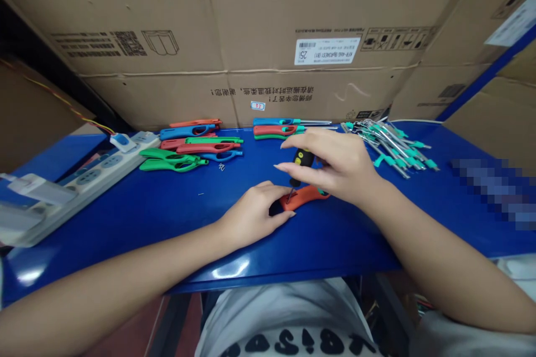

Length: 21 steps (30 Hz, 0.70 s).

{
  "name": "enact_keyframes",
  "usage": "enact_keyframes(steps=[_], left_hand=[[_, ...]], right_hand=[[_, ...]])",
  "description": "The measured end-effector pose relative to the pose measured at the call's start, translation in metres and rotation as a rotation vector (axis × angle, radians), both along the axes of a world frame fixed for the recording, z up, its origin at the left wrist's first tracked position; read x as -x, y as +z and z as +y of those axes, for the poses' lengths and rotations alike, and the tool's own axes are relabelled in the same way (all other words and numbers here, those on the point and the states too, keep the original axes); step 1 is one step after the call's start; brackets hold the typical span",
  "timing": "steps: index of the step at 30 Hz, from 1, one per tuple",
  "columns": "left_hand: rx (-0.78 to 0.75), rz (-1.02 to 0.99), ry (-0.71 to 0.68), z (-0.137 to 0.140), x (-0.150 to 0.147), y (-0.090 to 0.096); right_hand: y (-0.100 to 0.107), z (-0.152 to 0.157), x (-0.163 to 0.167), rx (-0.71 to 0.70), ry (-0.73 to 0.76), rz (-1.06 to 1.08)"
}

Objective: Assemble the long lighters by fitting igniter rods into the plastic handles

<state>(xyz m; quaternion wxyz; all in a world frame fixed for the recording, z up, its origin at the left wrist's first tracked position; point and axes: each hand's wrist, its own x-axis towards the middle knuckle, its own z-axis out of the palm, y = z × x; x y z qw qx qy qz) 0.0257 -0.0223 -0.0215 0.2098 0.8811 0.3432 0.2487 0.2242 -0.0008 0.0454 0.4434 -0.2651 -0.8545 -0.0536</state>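
My right hand point(335, 164) grips a black and yellow screwdriver point(303, 166), its shaft pointing down to the handle end of an orange lighter point(304, 197). Lying flat on the blue table, the lighter shows a bit of green at its trigger; its far end is hidden under my right hand. The thumb and forefinger of my left hand point(262, 209) pinch the lighter's near end from both sides. A few small screws point(221, 167) lie to the left, close to a pile of green, red and blue lighter shells point(196, 148).
Finished-looking lighters point(278, 129) with metal tubes lie at the back middle. Metal tubes with green parts point(391, 142) are heaped at the back right. A power strip point(92, 178) with plugs runs along the left. A cardboard wall point(226, 56) closes off the blue table's point(176, 203) back.
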Motion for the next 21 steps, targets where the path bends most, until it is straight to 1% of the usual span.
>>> enact_keyframes(steps=[2,4,6,9,10,12,13,15,18,20,21], left_hand=[[0.0,0.008,0.006,0.0,0.0,0.0],[-0.001,0.02,0.01,0.0,0.0,0.001],[-0.001,0.025,0.009,0.0,0.0,0.002],[0.005,0.026,0.009,0.0,0.0,0.004],[0.003,0.025,0.01,0.0,0.0,0.005],[0.001,0.022,0.015,-0.001,0.0,0.005],[0.002,0.022,0.017,-0.001,0.0,0.005],[0.012,0.025,0.02,-0.001,0.0,0.005],[0.031,0.013,0.021,-0.001,-0.001,0.004],[0.041,-0.002,0.019,-0.001,-0.002,0.003],[0.041,-0.006,0.017,-0.001,-0.002,0.002]], right_hand=[[-0.002,0.002,-0.002,-0.042,-0.043,-0.039],[-0.001,0.001,-0.003,0.006,-0.041,-0.042],[0.002,-0.002,-0.003,0.155,0.05,-0.026],[0.007,-0.007,0.0,0.46,0.277,0.015],[0.008,-0.008,0.0,0.527,0.334,0.037],[0.007,-0.008,0.002,0.583,0.376,0.081],[0.007,-0.008,0.003,0.578,0.361,0.102],[0.004,-0.006,0.004,0.501,0.276,0.125],[-0.001,-0.003,0.005,0.258,0.11,0.109],[-0.003,-0.002,0.006,0.107,0.044,0.103],[-0.004,-0.002,0.005,0.059,0.031,0.111]])
